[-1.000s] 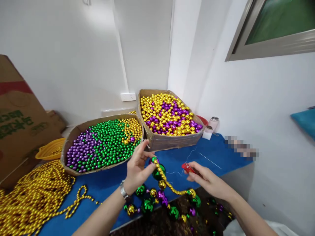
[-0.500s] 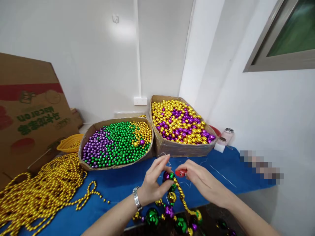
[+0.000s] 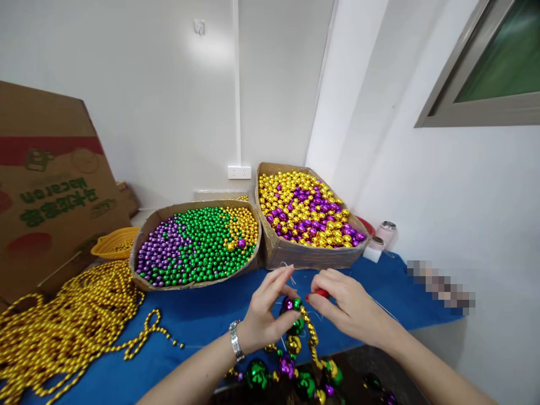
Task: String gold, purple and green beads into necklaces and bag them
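Observation:
My left hand (image 3: 266,310), with a silver watch (image 3: 236,341) at the wrist, pinches the top of a bead necklace (image 3: 287,365). Green, purple and gold beads of mixed sizes hang from it below the fingers, along with a gold bead strand (image 3: 312,336). Thin pale thread shows around the left fingertips. Just to the right, my right hand (image 3: 352,306) is closed around a small red tool (image 3: 321,293), close to the necklace's top. Most of the tool is hidden by the fingers, so its kind does not show.
A box of small green, purple and gold beads (image 3: 139,275) stands behind the left hand; a box of larger gold and purple beads (image 3: 312,259) is farther right. Gold bead strands (image 3: 71,326) heap at left beside a yellow basket (image 3: 105,247). Thread pieces lie on the blue cloth (image 3: 405,292).
My right hand has turned and its fingers have curled further over the red tool, which shows less. My left hand keeps its pinch on the necklace. The view has shifted slightly.

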{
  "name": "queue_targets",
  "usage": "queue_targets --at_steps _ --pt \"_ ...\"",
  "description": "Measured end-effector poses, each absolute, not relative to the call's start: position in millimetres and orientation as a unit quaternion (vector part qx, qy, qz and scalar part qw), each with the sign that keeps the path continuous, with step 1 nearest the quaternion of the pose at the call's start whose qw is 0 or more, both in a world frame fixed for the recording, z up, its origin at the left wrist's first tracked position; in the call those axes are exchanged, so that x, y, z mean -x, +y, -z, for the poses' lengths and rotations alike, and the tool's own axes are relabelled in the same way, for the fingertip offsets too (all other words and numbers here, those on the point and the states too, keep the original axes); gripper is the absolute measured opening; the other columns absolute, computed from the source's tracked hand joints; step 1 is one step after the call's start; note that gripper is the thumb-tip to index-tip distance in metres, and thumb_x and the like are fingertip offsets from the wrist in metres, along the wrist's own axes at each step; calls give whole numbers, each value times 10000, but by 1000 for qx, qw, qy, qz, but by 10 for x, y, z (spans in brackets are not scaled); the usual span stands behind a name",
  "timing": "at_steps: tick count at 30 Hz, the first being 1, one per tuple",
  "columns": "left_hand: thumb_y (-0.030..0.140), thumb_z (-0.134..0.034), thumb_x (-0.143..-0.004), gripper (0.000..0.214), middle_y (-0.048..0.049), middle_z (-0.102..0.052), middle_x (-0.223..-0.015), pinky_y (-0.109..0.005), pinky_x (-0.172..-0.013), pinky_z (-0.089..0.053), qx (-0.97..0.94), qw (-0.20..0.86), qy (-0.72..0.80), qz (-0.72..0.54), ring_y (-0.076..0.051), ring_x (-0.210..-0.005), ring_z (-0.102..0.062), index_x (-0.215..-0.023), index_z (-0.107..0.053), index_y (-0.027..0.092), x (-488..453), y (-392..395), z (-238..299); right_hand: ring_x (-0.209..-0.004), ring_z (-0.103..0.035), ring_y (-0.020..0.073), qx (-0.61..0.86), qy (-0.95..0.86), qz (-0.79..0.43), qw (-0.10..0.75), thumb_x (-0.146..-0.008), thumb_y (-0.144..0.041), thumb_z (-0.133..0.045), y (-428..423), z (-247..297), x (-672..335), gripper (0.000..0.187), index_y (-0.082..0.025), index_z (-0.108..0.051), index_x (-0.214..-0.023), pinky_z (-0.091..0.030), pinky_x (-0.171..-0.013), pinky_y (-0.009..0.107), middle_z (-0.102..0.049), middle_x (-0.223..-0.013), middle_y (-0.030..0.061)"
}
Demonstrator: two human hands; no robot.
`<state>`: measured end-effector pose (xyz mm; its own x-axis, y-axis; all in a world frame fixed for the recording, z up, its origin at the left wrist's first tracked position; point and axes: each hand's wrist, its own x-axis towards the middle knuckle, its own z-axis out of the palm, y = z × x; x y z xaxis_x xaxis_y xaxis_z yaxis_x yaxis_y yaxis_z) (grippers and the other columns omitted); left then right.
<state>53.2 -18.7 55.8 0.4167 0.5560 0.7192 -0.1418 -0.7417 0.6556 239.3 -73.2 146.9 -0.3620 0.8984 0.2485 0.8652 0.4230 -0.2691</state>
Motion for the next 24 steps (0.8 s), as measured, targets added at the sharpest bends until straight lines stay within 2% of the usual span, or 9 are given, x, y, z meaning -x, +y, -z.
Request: queue_targets --at_steps 9,15,24 --pt "306 -658 -757 709 -161 -429 -1338 -435 -865 -511 -755 346 131 -541 -186 -790 -629 -1388 -336 281 -599 -167 -555 -631 -487 146 521 -842 52 130 -891 -382 -421 -624 -1498 -2379 330 -186 -544 -656 -302 -582 262 -536 -623 15" --pt "249 -661 -753 708 -161 -398 -1347 -409 -857 -513 -750 372 131 -531 -178 -803 -628 -1384 -341 274 -596 -166 -551 -640 -483 147 514 -848 89 98 -888 -380 -422 -607 -1494 -2375 327 -182 -555 -664 -297 -586 258 -541 -628 20" --pt "221 -672 -743 717 -151 -379 -1349 -418 -882 -499 -747 384 126 -527 -177 -820 -623 -1378 -347 289 -587 -160 -556 -631 -459 147 500 -855 103 95 -873 -388 -448 -588 -1522 -2367 322 -179 -571 -660 -273 -576 265 -558 -640 30"
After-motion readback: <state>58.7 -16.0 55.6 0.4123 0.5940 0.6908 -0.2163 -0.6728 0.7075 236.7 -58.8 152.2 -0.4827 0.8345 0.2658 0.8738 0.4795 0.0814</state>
